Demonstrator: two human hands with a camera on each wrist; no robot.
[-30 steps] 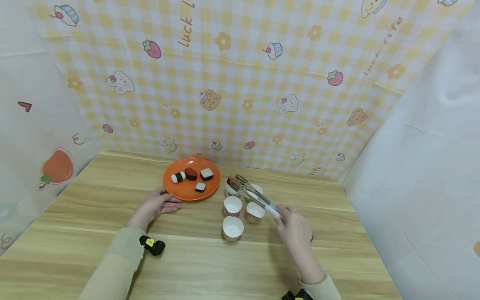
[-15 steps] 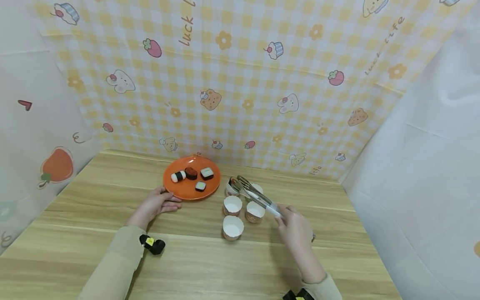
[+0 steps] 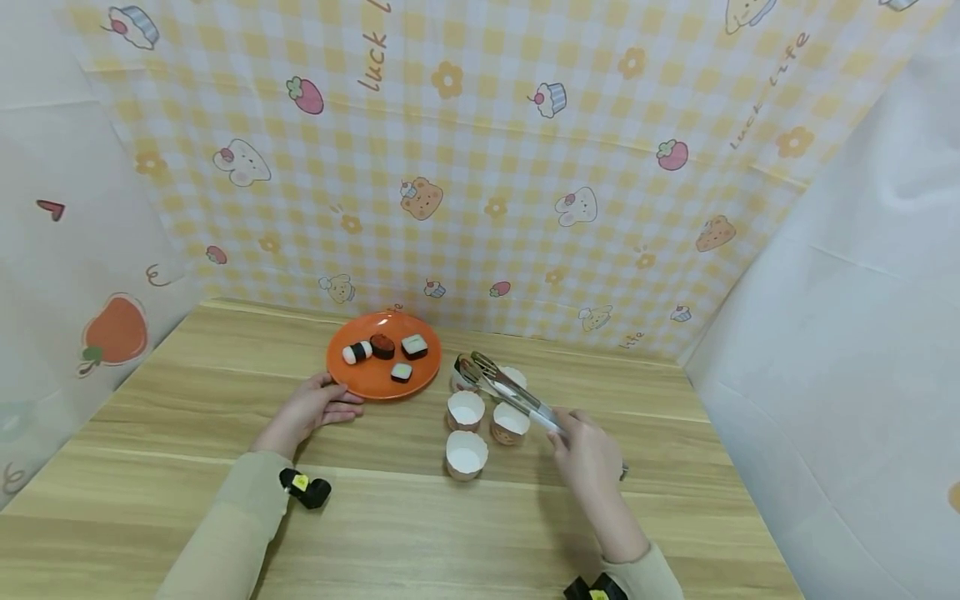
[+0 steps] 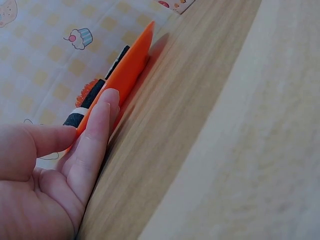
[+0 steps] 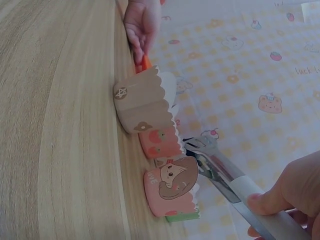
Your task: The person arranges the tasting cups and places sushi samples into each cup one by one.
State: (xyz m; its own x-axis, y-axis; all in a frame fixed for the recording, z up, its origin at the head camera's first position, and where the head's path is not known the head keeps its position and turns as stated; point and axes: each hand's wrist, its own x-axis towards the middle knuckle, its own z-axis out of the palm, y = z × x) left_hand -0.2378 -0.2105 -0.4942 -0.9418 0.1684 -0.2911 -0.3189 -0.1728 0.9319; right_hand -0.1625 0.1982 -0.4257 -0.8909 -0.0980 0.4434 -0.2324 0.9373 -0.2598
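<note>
An orange plate (image 3: 365,385) lies at the back left with several toy sushi pieces on it: a white piece banded in black (image 3: 357,352), a red-topped piece (image 3: 382,346) and two squarish ones. My left hand (image 3: 311,410) holds its near left rim, the thumb above and the fingers along the underside, as the left wrist view shows. My right hand (image 3: 588,454) grips metal tongs (image 3: 525,402). Their tips are at the mouth of the back-left paper cup (image 3: 461,386), where a dark piece partly shows. Whether the tips touch that piece, I cannot tell.
Several paper baking cups stand close together right of the plate, including a front one (image 3: 466,457), a middle-left one (image 3: 465,412) and a middle-right one (image 3: 510,425). A checked cloth (image 3: 495,167) hangs behind the wooden table (image 3: 375,533).
The tongs have shifted slightly at the back-left cup, and less of the dark and reddish piece shows by their tips. My left hand and the plate have stayed in place.
</note>
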